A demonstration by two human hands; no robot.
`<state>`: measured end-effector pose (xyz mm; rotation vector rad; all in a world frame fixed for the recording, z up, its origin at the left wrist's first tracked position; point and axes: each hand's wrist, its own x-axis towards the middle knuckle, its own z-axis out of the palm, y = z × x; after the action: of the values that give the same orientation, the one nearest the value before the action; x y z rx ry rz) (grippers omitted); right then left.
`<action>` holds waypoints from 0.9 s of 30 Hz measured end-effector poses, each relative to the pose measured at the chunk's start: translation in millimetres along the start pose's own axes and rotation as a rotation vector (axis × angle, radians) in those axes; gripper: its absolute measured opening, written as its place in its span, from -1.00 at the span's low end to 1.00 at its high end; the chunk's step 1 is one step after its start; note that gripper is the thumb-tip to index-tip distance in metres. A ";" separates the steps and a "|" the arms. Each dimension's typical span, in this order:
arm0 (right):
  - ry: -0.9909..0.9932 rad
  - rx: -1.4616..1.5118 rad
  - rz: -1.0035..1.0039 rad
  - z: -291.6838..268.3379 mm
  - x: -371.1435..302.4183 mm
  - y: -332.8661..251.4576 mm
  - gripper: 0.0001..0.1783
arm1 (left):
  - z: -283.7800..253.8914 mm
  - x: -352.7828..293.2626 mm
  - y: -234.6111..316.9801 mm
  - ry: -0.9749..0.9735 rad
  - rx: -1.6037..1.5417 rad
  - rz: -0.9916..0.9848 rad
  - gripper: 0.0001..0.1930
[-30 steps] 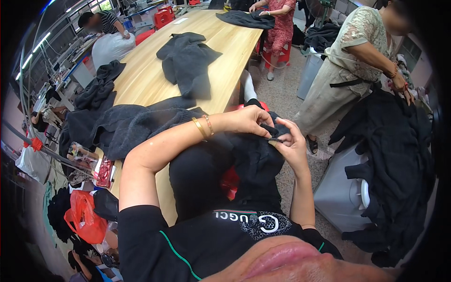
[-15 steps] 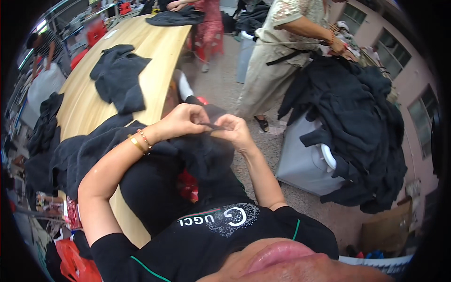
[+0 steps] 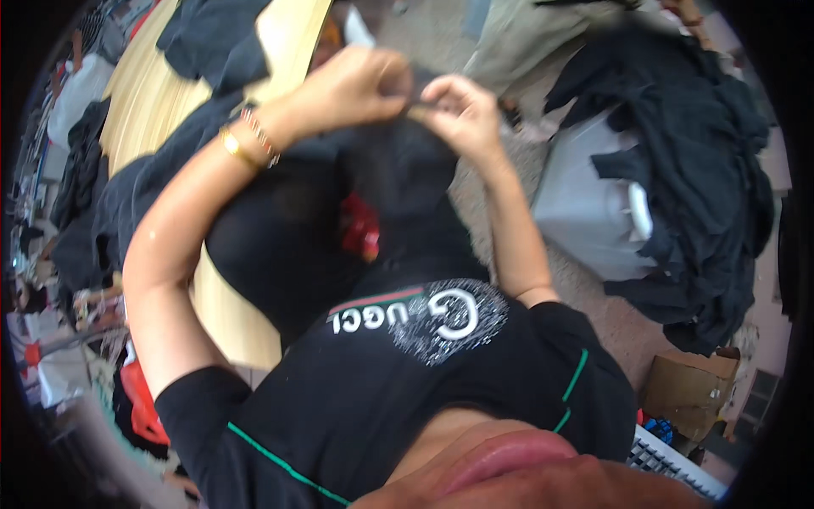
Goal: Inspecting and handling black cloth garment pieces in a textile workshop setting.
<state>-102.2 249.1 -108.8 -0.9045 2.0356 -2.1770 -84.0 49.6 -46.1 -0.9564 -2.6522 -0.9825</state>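
A dark grey garment (image 3: 394,165) hangs over my knees, its upper edge pinched in my fingers. My left hand (image 3: 365,85), with bracelets at its wrist, is closed on that edge. Close beside it, my right hand (image 3: 465,114) pinches the same edge between thumb and fingers. Motion blurs the fingertips and the strip of cloth between them. Another dark garment (image 3: 212,42) lies on the wooden table (image 3: 140,114), and more dark cloth (image 3: 157,182) is heaped at the table's edge by my left forearm.
On my right stands a grey plastic bin (image 3: 585,195), heaped with black garments (image 3: 678,153) spilling over its side. A person's light trousers (image 3: 530,42) show beyond it. Low at right is a cardboard box (image 3: 691,390); a red bag (image 3: 142,403) is at lower left.
The view has tilted down, so hands, table and bin sit higher in the picture. Both hands still hold the garment's edge; the far end of the table has left the view.
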 end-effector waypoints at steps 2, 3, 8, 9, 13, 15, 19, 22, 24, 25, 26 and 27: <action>-0.003 -0.092 -0.001 -3.5 -0.1 2.9 -0.80 | 0.2 7.5 2.5 0.011 0.167 0.124 -0.89; -0.013 -0.178 -0.035 -2.8 -2.8 5.0 -0.81 | 3.1 7.7 -0.6 0.014 0.271 0.178 -0.88; -0.329 -0.134 0.152 -0.7 -20.3 5.1 -0.80 | -7.6 -0.3 -24.2 -0.601 -0.398 -0.521 -0.78; -0.444 -0.133 0.163 -0.2 -25.5 2.2 -0.80 | -10.0 -6.6 -28.4 -0.668 -0.489 -0.639 -0.75; -0.629 -0.145 0.269 14.5 -52.4 17.7 -0.84 | 1.5 4.1 -35.2 -0.352 -0.294 -0.476 -0.48; -0.718 -0.186 0.169 21.8 -59.2 17.1 -0.80 | 16.3 15.8 -32.3 0.006 0.094 -0.045 -0.66; -0.768 -0.151 0.010 29.1 -71.7 17.8 -0.79 | 38.7 40.4 -66.7 -0.437 0.360 -0.018 -0.21; -0.947 -0.051 0.278 29.0 -70.8 -3.6 -0.82 | 72.1 54.3 -101.0 -0.395 0.428 0.038 0.00; -0.999 0.007 0.393 19.1 -76.2 -4.1 -0.78 | 79.4 68.7 -91.5 -0.672 0.337 -0.210 0.02; -0.955 0.035 0.450 10.6 -83.9 8.6 -0.76 | 86.1 81.3 -68.8 -0.934 0.177 -0.397 -0.02; -0.957 0.045 0.457 9.2 -89.2 15.2 -0.77 | 88.6 75.2 -73.2 -0.979 0.242 -0.365 -0.14; -0.959 0.057 0.465 5.9 -91.2 18.8 -0.78 | 90.6 68.8 -78.7 -1.029 0.305 -0.335 -0.25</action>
<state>-30.7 277.4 -161.7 -1.0384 1.4729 -1.1844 -180.0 96.5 -134.1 -1.1715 -3.7243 -0.0255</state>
